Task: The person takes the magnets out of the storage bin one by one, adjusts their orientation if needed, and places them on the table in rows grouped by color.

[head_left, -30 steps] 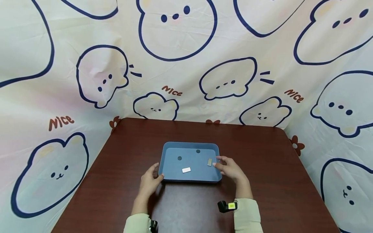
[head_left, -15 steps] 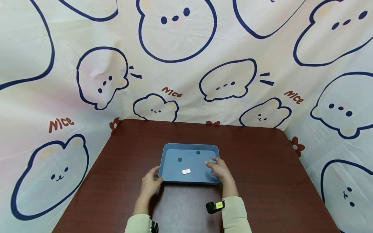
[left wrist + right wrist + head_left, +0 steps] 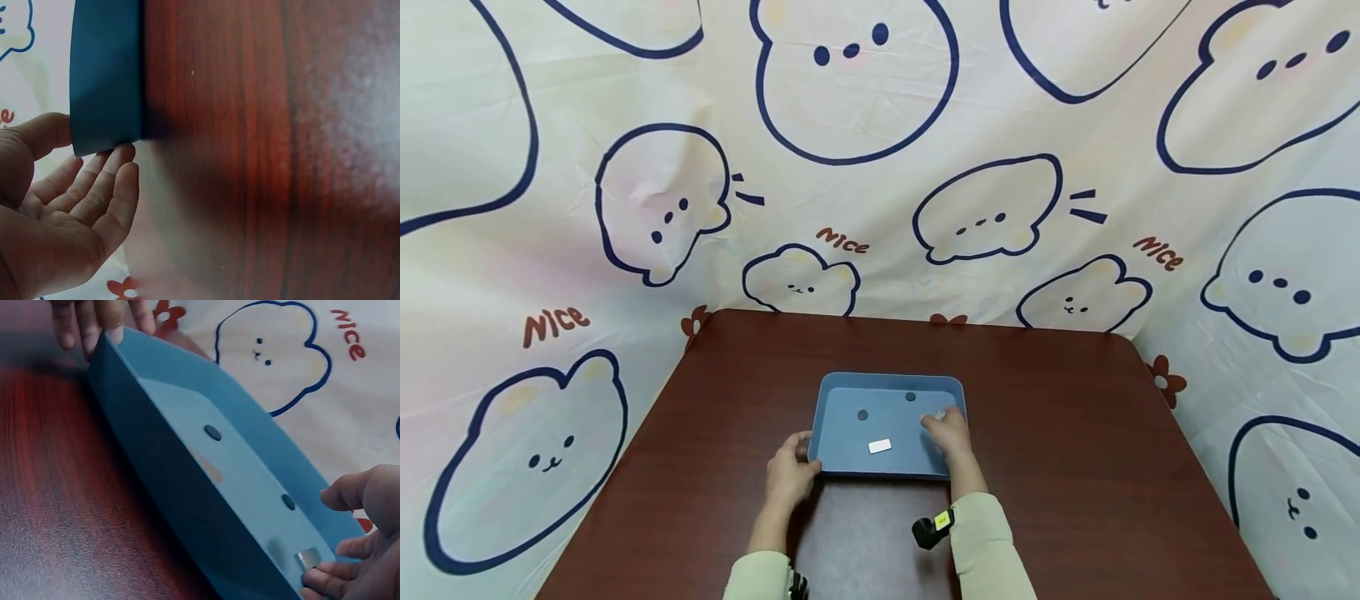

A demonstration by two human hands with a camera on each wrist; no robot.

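Observation:
A blue tray (image 3: 850,437) sits in the middle of the dark wooden table (image 3: 1075,433). In it lie two dark round discs (image 3: 862,414) (image 3: 911,397), a small white rectangle (image 3: 880,446) and a small silvery rectangular piece (image 3: 307,557). My right hand (image 3: 947,431) reaches into the tray's right end. One fingertip (image 3: 322,575) touches the silvery piece while the thumb (image 3: 347,495) stays apart from it. My left hand (image 3: 792,472) rests at the tray's near-left corner, its straight fingers (image 3: 109,181) against the tray wall (image 3: 103,69).
A cartoon-bear cloth (image 3: 865,167) hangs behind and beside the table, close to its far and side edges. Bare wood lies left, right and in front of the tray. Small cameras are strapped to both wrists (image 3: 927,531).
My right hand has moved left from the tray's right rim into the tray and now covers the silvery piece. The left hand has stayed at the near-left corner.

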